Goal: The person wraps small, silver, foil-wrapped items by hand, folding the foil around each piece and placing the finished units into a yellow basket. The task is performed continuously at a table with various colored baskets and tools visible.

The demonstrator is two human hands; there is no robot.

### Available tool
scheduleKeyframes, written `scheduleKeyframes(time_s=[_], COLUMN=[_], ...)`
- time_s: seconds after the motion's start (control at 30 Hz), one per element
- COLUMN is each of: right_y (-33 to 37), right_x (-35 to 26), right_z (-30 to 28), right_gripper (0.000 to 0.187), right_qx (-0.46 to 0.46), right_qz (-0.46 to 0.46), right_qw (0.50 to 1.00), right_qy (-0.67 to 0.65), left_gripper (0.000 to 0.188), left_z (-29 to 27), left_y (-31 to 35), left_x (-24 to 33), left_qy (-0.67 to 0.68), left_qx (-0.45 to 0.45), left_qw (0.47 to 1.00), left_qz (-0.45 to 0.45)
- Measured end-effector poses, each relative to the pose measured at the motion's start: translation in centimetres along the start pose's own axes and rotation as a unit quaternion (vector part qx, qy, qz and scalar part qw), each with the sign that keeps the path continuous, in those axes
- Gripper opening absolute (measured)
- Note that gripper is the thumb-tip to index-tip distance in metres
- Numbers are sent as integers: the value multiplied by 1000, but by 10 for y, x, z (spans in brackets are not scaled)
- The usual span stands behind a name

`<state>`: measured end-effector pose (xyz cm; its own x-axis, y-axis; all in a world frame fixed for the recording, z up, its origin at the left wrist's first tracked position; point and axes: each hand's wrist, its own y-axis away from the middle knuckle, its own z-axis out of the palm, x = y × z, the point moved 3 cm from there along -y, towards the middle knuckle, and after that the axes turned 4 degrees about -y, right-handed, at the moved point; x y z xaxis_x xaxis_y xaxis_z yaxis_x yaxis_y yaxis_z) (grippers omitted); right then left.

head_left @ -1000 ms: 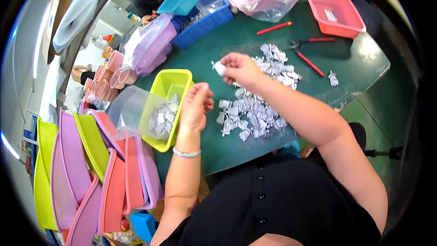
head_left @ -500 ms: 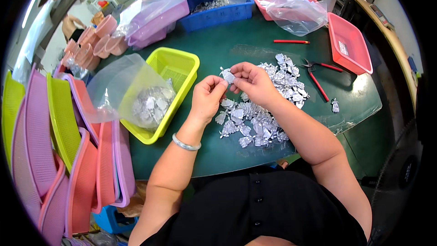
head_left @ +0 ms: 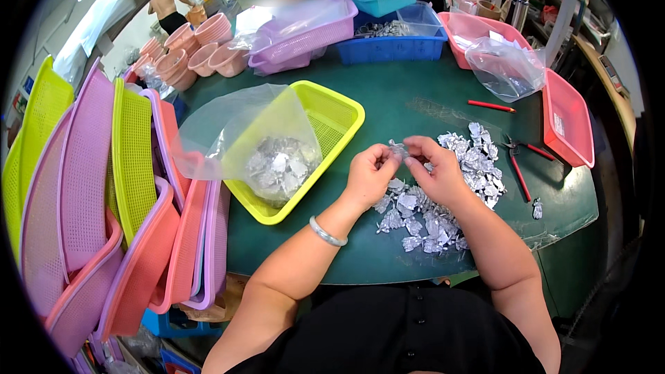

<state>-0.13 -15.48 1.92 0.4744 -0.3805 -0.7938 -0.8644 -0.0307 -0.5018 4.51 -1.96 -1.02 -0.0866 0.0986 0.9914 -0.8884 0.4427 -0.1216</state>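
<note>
Just above the near pile, my left hand (head_left: 374, 174) pinches a small silver metal piece (head_left: 397, 147) between thumb and fingers. My right hand (head_left: 441, 172) meets it from the other side, its fingertips at the piece's edge; the fingers partly hide the piece. Below and right of my hands, loose silver metal pieces (head_left: 438, 223) of the same kind lie heaped on the green table (head_left: 312, 253). To the left, a yellow-green plastic basket (head_left: 352, 121) holds a clear plastic bag (head_left: 235, 125) with many similar pieces in it. One single piece (head_left: 537, 208) lies apart at the right.
Red-handled pliers (head_left: 518, 170) and a red pencil-like stick (head_left: 491, 106) lie right of the pile. Pink (head_left: 568, 121), blue (head_left: 393, 48) and purple (head_left: 305, 34) bins line the far side. Coloured baskets (head_left: 135, 159) stand stacked at the left. Farther back is another person (head_left: 170, 7).
The view has shifted, so the scene sits farther right and lower. Both hands stay together at the small metal piece, which has turned between the fingers and shows less of its face.
</note>
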Motion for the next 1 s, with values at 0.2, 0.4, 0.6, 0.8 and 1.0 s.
scheduleKeyframes(time_s=[0.2,0.4,0.6,0.8,1.0], right_y=[-13,-14,-6,-2,-2], right_x=[-23,-22,-17,-18,-14], right_z=[-32,-43,-16,-5,-6], right_gripper=[76,77,57,48,45], right_qx=[186,224,24,0,56], right_qz=[-159,-168,-84,-98,-92], right_qw=[960,947,990,991,988], right_qy=[138,161,110,96,114], left_gripper=[13,15,14,12,12], left_z=[-3,0,4,4,7], left_y=[1,2,5,5,7], left_x=[4,8,10,11,15], left_qy=[-13,-17,-2,12,51], left_qx=[13,4,-8,-20,-3], left_qw=[999,999,998,998,995], left_qz=[-43,-52,-58,-51,-85])
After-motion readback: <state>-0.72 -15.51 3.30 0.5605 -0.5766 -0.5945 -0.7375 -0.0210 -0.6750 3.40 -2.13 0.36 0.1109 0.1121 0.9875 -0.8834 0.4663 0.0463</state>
